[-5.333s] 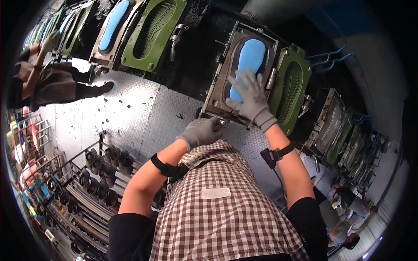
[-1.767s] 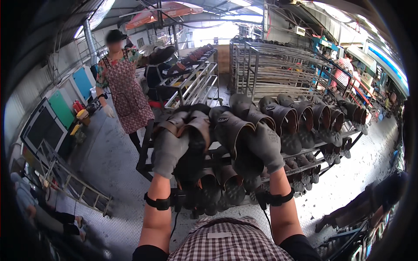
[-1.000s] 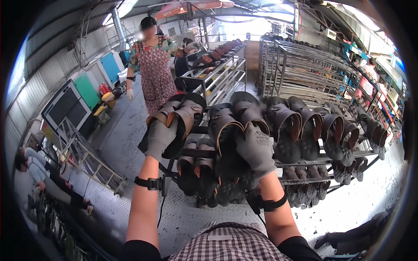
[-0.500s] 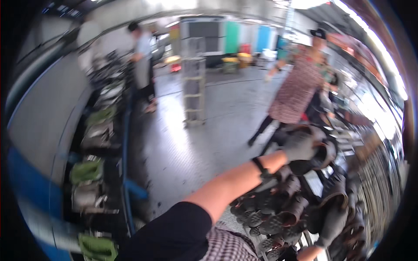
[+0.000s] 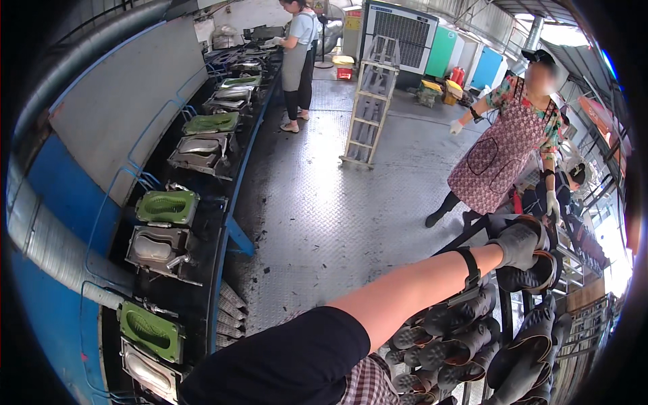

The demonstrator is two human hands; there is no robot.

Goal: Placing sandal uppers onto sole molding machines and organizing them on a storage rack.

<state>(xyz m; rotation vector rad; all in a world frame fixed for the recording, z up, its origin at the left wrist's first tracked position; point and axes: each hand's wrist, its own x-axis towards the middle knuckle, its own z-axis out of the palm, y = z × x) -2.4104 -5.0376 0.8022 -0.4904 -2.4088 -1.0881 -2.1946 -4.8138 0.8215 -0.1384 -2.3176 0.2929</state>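
My left hand (image 5: 518, 246), in a grey glove, reaches far to the right and is closed on a dark shoe (image 5: 536, 226) at the end of the shoe rack. Just below it sits another dark shoe (image 5: 533, 273) with a brown inside. My right hand (image 5: 521, 383), also gloved in grey, is low at the right with its fingers at the opening of a dark ankle-high shoe (image 5: 530, 337); the shoe partly hides its fingertips. Several more dark shoes (image 5: 466, 341) with lugged soles hang in rows beneath my left forearm.
Along the left runs a bench (image 5: 229, 202) with green and silver shoe moulds (image 5: 169, 206). A co-worker in a patterned apron (image 5: 496, 155) stands beyond the rack, one gloved hand near it. Another person (image 5: 297, 61) works at the bench's far end. A wheeled metal frame (image 5: 371, 101) stands on the floor.
The view has turned right-to-left objects rightward and sharpened. My left hand remains at the shoes on the rack end; my right hand is lower in view. The co-worker's arm now hangs near the rack.
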